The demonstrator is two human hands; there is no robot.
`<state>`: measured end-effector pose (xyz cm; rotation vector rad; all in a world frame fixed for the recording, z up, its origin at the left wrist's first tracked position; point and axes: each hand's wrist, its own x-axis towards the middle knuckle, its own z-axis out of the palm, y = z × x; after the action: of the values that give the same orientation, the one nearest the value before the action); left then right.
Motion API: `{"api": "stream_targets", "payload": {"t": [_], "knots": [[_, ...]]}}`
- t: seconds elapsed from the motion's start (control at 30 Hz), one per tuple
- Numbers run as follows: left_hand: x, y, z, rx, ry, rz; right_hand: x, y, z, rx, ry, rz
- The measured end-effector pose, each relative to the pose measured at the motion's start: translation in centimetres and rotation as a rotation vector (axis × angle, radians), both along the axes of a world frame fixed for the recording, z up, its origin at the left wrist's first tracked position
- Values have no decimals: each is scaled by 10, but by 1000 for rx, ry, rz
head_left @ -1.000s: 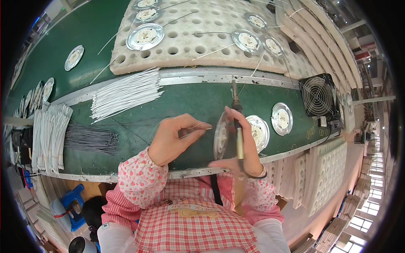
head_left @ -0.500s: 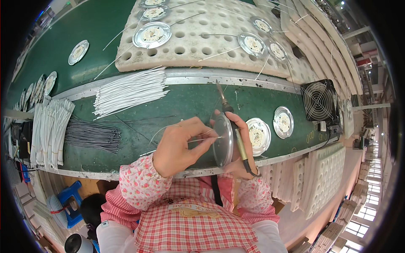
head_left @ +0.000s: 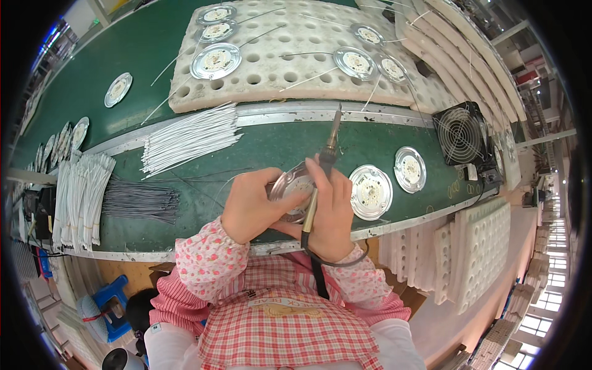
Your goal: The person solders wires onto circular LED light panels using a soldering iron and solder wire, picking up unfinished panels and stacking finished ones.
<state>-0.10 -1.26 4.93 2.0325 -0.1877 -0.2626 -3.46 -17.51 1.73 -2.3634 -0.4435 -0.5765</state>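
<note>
A round metal lamp disc with a circuit board (head_left: 288, 185) is held between my hands, its board side now partly showing. My left hand (head_left: 251, 206) grips the disc by its left side, thumb across its face. In my right hand (head_left: 333, 213) lies a soldering iron (head_left: 311, 213), tip pointing up and away; the fingers of that hand also touch the disc's right edge. A thin wire runs beside my left hand, but its end at the disc is hidden. Two similar discs, the nearer lamp disc (head_left: 371, 192) and another lamp disc (head_left: 410, 170), lie right of my hands.
Bundles of white wires (head_left: 191, 139), more white wires (head_left: 83, 200) and dark wires (head_left: 142, 201) lie on the left. A foam board with holes (head_left: 265, 83) bears several wired discs behind a metal rail (head_left: 296, 113). At the right stands a black fan (head_left: 459, 134).
The disc has turned from edge-on to show its board side and moved left. My right hand came left with the soldering iron, now more upright. My left thumb has moved onto the disc.
</note>
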Motion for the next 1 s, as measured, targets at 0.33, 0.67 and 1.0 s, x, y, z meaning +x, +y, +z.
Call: {"api": "stream_targets", "payload": {"t": [0.33,0.67,1.0], "knots": [[22,2,-31,63,-16,-19,13,-19,-22,-5,119,107],[0,18,-32,276,-487,-49,13,-31,-8,-187,63,6],[1,8,-37,315,-617,-192,0,-68,12,304,339,275]]}}
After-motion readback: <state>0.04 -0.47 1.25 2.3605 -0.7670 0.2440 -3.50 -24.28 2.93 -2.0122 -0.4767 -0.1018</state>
